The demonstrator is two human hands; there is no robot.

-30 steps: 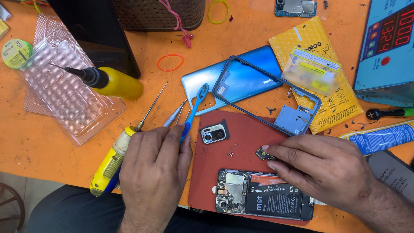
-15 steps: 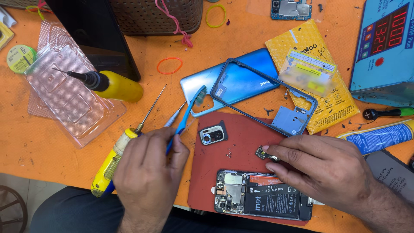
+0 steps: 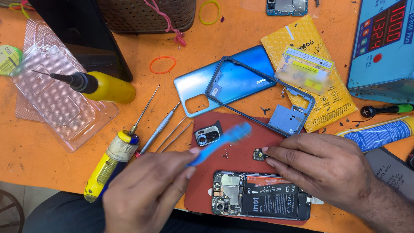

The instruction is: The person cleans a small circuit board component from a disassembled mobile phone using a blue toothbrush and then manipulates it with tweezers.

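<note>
We pin the small part (image 3: 259, 154) flat on the red mat (image 3: 276, 129) with our right hand (image 3: 321, 166), fingertips pinching it just above the opened phone (image 3: 261, 199). Our left hand (image 3: 144, 194) grips the blue brush (image 3: 220, 142), blurred. Its long axis runs lower-left to upper-right, head pointing toward the camera module (image 3: 208, 136). Light, short strokes seem best.

A: left hand (image 3: 144, 194)?
B: pinching a blue brush (image 3: 224, 140), blurred, over the red mat (image 3: 241, 129).
A: right hand (image 3: 321, 166)?
B: fingertips on a small dark part (image 3: 258, 154) on the mat, just above the opened phone (image 3: 261, 199).
</note>
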